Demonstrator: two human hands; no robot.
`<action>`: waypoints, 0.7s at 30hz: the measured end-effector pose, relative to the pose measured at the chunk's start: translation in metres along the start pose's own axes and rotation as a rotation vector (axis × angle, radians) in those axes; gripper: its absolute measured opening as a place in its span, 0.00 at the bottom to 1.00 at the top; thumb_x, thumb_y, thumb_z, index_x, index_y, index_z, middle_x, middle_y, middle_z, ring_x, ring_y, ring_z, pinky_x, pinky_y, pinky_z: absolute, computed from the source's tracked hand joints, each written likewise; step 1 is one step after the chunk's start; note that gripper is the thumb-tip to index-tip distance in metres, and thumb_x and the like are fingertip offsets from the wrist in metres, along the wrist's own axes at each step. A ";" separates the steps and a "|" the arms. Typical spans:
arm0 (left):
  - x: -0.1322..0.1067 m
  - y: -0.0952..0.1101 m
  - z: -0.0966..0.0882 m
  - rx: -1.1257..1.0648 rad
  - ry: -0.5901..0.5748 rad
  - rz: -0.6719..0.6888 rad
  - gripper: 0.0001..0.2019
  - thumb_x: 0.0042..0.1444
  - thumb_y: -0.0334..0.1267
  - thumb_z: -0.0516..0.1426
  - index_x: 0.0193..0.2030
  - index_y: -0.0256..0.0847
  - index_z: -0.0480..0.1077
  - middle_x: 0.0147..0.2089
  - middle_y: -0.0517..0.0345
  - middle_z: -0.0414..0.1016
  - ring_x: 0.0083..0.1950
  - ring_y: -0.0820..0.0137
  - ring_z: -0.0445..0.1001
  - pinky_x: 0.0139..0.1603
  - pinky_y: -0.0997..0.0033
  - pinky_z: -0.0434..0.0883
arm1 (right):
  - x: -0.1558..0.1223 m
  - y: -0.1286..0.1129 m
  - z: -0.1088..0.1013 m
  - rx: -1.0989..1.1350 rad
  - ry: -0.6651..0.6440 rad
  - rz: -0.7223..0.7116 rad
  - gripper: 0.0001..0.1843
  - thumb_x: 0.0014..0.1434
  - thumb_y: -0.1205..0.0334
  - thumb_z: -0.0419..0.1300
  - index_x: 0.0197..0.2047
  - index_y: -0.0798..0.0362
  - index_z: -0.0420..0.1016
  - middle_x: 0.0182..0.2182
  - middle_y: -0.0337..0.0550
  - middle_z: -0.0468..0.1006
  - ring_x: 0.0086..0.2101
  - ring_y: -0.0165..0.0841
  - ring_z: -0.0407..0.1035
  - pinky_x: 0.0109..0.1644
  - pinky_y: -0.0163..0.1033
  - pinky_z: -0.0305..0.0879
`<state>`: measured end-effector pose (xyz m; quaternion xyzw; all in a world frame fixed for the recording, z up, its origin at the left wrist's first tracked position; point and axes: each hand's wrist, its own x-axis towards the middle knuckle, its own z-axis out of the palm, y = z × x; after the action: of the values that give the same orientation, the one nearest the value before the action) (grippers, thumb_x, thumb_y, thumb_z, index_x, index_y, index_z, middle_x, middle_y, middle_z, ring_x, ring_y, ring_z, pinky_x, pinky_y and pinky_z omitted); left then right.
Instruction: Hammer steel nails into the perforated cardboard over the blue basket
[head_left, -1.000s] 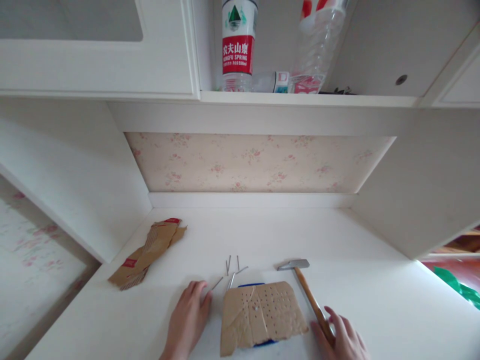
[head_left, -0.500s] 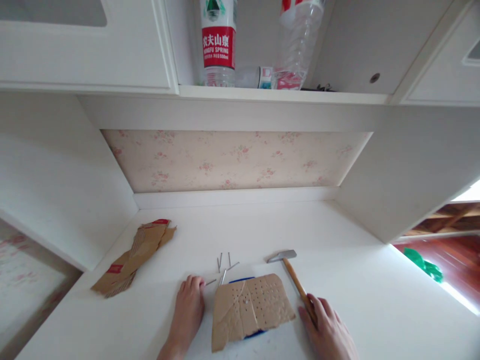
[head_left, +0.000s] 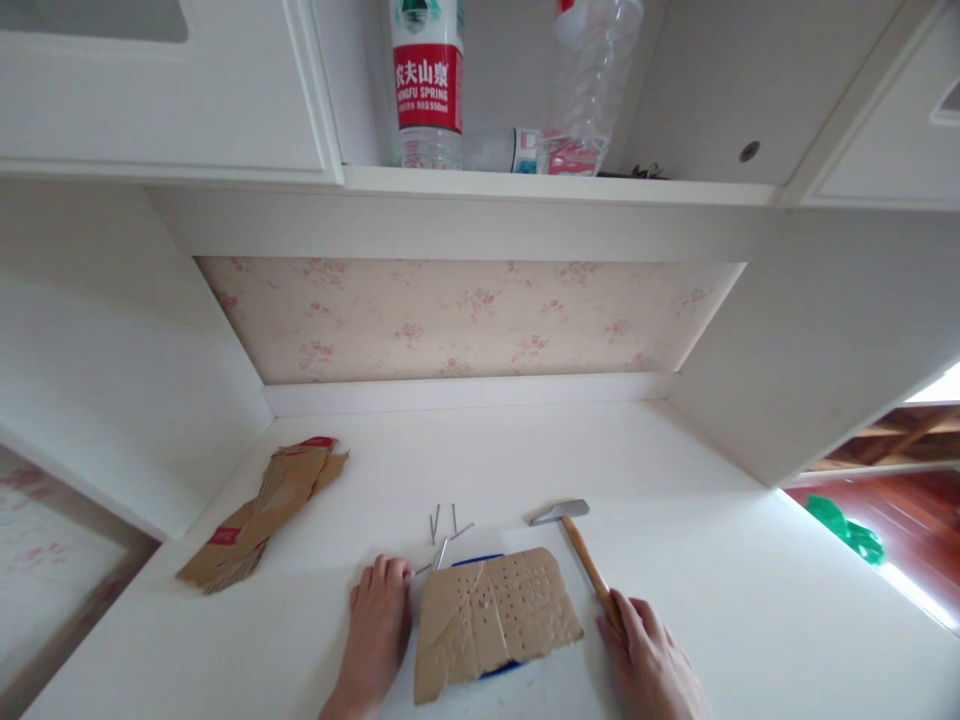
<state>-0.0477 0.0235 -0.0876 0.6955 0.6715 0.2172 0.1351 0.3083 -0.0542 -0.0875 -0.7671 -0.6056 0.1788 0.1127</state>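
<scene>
A brown cardboard piece (head_left: 491, 618) full of small holes lies on a blue object whose edge shows under it, near the front of the white desk (head_left: 675, 560). My left hand (head_left: 377, 630) lies flat beside its left edge, fingers stretched, fingertips touching one of several loose nails (head_left: 444, 535). A hammer (head_left: 574, 545) with a metal head and wooden handle lies to the right of the cardboard. My right hand (head_left: 649, 660) rests on the near end of the handle, fingers curled over it.
A torn strip of cardboard (head_left: 262, 510) with red labels lies at the left. A floral back panel closes the desk's rear. Water bottles (head_left: 421, 80) stand on the shelf above. White side panels flank the desk; a green object (head_left: 844, 530) lies on the floor right.
The view has shifted so everything sits slightly more left and lower. My right hand has slid further onto the hammer handle. My left hand stays flat by the nails.
</scene>
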 end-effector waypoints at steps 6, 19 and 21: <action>-0.001 -0.015 -0.014 -0.218 -0.023 -0.102 0.19 0.64 0.45 0.45 0.44 0.39 0.73 0.41 0.47 0.79 0.44 0.59 0.76 0.48 0.60 0.69 | 0.003 -0.009 -0.012 0.029 -0.057 0.006 0.28 0.69 0.52 0.37 0.58 0.61 0.64 0.49 0.62 0.73 0.48 0.55 0.72 0.50 0.58 0.65; -0.035 0.019 -0.097 -1.405 -0.044 -0.652 0.27 0.27 0.52 0.75 0.35 0.41 0.80 0.34 0.56 0.77 0.37 0.69 0.72 0.38 0.73 0.70 | -0.022 -0.051 -0.054 0.801 -0.078 0.326 0.32 0.60 0.35 0.48 0.54 0.54 0.61 0.13 0.20 0.53 0.12 0.24 0.47 0.15 0.30 0.42; -0.039 0.040 -0.105 -1.390 -0.079 -0.561 0.24 0.34 0.55 0.73 0.34 0.41 0.78 0.31 0.57 0.76 0.34 0.70 0.70 0.37 0.72 0.69 | -0.038 -0.066 -0.066 1.009 -0.003 0.395 0.34 0.51 0.33 0.61 0.50 0.49 0.62 0.17 0.21 0.55 0.15 0.21 0.49 0.15 0.25 0.42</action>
<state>-0.0635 -0.0287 0.0184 0.2600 0.5261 0.5237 0.6175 0.2689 -0.0721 0.0038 -0.7168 -0.2890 0.4664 0.4303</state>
